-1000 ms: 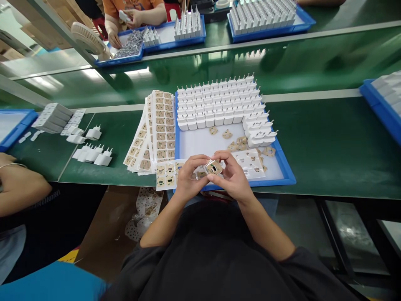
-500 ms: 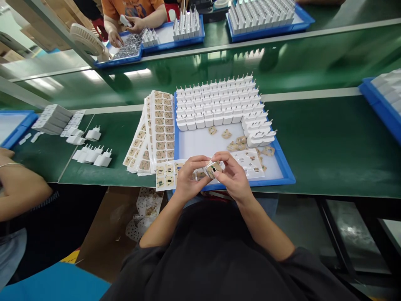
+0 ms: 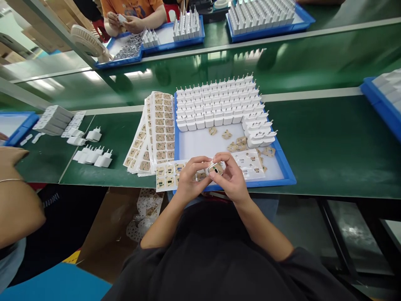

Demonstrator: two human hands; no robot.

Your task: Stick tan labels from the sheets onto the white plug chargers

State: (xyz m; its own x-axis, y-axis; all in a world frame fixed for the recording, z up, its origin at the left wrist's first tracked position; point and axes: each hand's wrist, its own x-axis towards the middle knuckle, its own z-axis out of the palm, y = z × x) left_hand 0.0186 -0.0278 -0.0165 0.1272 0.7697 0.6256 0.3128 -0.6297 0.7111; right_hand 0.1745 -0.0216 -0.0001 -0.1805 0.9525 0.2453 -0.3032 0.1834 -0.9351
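At my far left a co-worker's bare forearm (image 3: 15, 200) with a thin bracelet leans over the edge of the smooth green desk (image 3: 328, 142). Beyond it lie loose white plastic chargers (image 3: 92, 155), small blocky shapes with two prongs each, lying on their sides in a short row.

Next come the sticker sheets (image 3: 155, 129), glossy white backing paper fanned out in an overlapping pile. Each sheet carries columns of small tan labels with dark cut-outs. One more sheet (image 3: 167, 175) lies flat just in front of my left hand (image 3: 189, 179). Whatever is printed on the labels is too small to read.

My left hand is curled, with thumb and fingertips pinching one side of a single charger (image 3: 214, 168). My right hand (image 3: 232, 179) closes on its other side, so both hands grip it together above the near rim of the blue tray (image 3: 269, 183). The face turned up at me is a rounded square, tan with a dark slot.

Inside the tray, upright white chargers (image 3: 219, 104) stand in tight rows, prongs up, and a few lie tipped over at the right end. Loose tan labels (image 3: 238, 144) are scattered on the white tray floor.

At the far right a second blue tray (image 3: 376, 108) holds more white blocks.
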